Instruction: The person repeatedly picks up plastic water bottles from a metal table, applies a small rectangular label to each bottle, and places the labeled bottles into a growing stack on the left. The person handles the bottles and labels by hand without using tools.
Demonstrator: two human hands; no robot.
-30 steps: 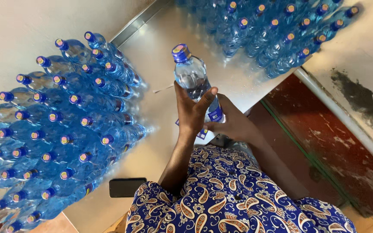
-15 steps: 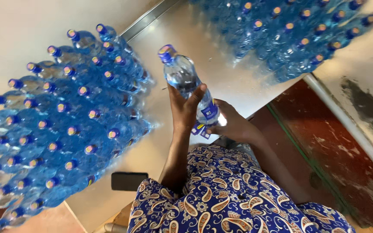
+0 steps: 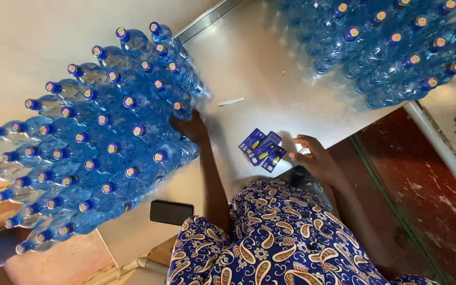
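Nearest, a dark phone (image 3: 171, 212) lies on the metal counter (image 3: 249, 68). The right hand (image 3: 315, 157) rests just beside a small fan of blue labels (image 3: 262, 148), fingers loosely curled and holding nothing. The left hand (image 3: 188, 127) presses against the edge of the near cluster of blue-capped bottles (image 3: 96, 137); whether its fingers grip one I cannot tell. This looks like labelling work between bottles; lifting a single label calls for a fine fingertip pinch. A second bottle cluster (image 3: 397, 42) stands beyond.

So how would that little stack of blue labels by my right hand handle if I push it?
The blue labels look thin and flat, so probably light and floppy. They're already fanned out, so a push would likely scatter them across the smooth metal table.
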